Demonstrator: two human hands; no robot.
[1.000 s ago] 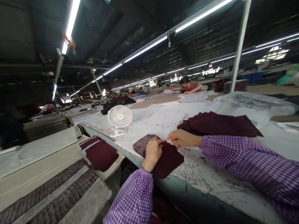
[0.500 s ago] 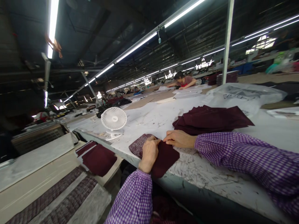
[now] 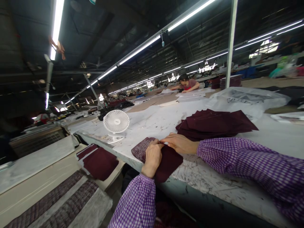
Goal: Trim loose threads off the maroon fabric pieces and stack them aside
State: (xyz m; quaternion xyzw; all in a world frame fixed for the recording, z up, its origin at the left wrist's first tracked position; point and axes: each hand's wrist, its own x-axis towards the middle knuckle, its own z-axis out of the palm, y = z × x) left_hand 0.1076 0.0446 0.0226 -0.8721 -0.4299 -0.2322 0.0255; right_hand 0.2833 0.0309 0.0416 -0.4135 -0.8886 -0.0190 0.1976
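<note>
A dark maroon fabric piece (image 3: pixel 169 163) lies at the table's near edge, its lower corner hanging over. Against its left side is a speckled maroon-and-white fabric piece (image 3: pixel 141 148). My left hand (image 3: pixel 153 155) rests where the two pieces meet, its fingers bent and pressed together on the fabric. From the right, my right hand (image 3: pixel 181 143) reaches to the same spot, fingertips close to the left ones at the top edge of the maroon piece. What lies between the fingertips is too small to tell. Beyond my right hand sits a pile of maroon fabric pieces (image 3: pixel 213 123).
A white fan (image 3: pixel 116 122) stands on the white table (image 3: pixel 152 117). Left and below, maroon pieces (image 3: pixel 101 163) and speckled strips (image 3: pixel 68 196) lie on a lower surface. A clear plastic bag (image 3: pixel 249 96) lies at the back right. A person (image 3: pixel 188 84) leans over the table farther off.
My right hand has moved slightly left, its fingers now reaching over to the left fingertips. My left hand and the fabric pieces have stayed nearly in place.
</note>
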